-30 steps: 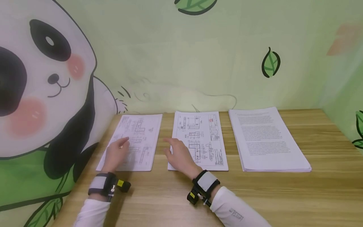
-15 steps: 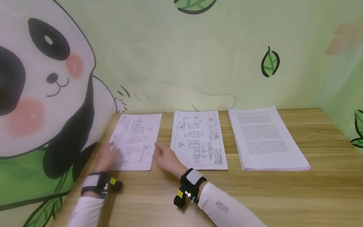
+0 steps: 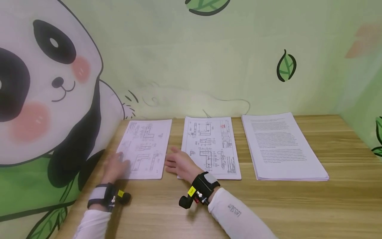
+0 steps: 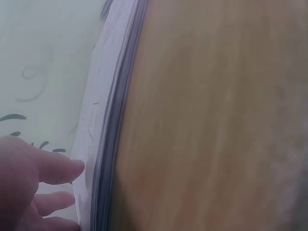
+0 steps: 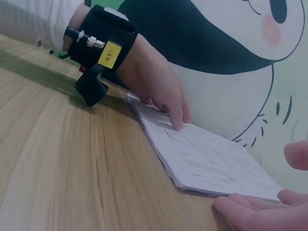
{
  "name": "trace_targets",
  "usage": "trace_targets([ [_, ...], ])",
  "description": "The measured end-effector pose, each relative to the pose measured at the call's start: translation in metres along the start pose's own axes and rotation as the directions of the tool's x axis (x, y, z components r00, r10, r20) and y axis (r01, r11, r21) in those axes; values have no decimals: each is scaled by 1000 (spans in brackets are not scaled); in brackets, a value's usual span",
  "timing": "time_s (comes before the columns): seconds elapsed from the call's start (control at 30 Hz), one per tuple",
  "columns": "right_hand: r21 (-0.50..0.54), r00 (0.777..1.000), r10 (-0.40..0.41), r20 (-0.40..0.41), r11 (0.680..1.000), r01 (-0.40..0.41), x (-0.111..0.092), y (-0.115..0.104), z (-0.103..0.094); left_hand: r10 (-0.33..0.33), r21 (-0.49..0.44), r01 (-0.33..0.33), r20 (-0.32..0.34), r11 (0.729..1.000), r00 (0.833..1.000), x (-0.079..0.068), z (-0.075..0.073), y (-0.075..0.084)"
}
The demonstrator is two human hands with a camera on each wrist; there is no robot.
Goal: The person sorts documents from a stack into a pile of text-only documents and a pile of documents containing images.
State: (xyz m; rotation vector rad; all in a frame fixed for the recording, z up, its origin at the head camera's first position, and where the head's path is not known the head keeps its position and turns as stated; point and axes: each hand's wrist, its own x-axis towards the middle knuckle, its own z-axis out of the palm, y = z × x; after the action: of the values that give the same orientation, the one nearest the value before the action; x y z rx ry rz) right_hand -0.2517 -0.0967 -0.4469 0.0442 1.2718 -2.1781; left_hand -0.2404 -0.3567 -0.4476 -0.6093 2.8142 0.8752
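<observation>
A stack of sheets with line drawings (image 3: pixel 149 139) lies at the left of the table. My left hand (image 3: pixel 115 167) is at its left side, a finger over the top sheet; in the left wrist view this hand (image 4: pixel 29 180) has its fingers apart at the paper. My right hand (image 3: pixel 184 165) is held palm inward with straight fingers beside the stack's right edge, its wrist end overlapping the middle stack of drawings (image 3: pixel 222 139). From the right wrist view, the fingers (image 5: pixel 250 211) come right up to the paper's edge, holding nothing.
A thicker stack of text-printed sheets (image 3: pixel 283 142) lies on the right of the wooden table (image 3: pixel 292 205). Behind the table hangs a green wall covering (image 3: pixel 179 66) with a panda on the left. A wrist camera (image 3: pixel 186 200) sticks out below my right wrist.
My left hand has shifted left from over the drawings to the stack's left side. My right hand has moved left off the middle stack and turned, its fingers now spread along the left stack's right edge.
</observation>
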Motion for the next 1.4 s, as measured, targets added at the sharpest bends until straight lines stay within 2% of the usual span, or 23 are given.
trace_targets([
  [0.17, 25, 999, 32, 3, 999, -32, 2, 1, -1, 4, -2, -4, 9, 1000, 1000, -2, 1, -3],
  [0.47, -13, 998, 59, -38, 998, -59, 4, 0, 5, -7, -70, 6, -17, 998, 1000, -8, 0, 0],
  [0.6, -28, 997, 55, -59, 998, -57, 6, -1, 8, 8, -81, -10, -18, 997, 1000, -9, -1, 3],
  [0.77, -49, 998, 47, -43, 998, -49, 6, -1, 7, 31, -101, -32, -13, 994, 999, -11, -3, 7],
  [0.9, -65, 999, 42, -32, 997, -44, 8, 0, 6, 55, -106, -55, 2, 993, 998, -12, -1, 10],
  [1.0, -49, 998, 36, -56, 998, -39, 8, 0, 7, 76, -100, -74, 17, 992, 997, -14, 2, 13],
  [1.13, -79, 993, 17, -114, 996, -26, 7, 0, 9, 96, -120, -93, 18, 988, 995, -18, 4, 17],
  [1.4, -266, 970, -113, -213, 962, 53, 1, 2, 8, 70, -176, -66, 15, 982, 997, -22, 2, 24],
])
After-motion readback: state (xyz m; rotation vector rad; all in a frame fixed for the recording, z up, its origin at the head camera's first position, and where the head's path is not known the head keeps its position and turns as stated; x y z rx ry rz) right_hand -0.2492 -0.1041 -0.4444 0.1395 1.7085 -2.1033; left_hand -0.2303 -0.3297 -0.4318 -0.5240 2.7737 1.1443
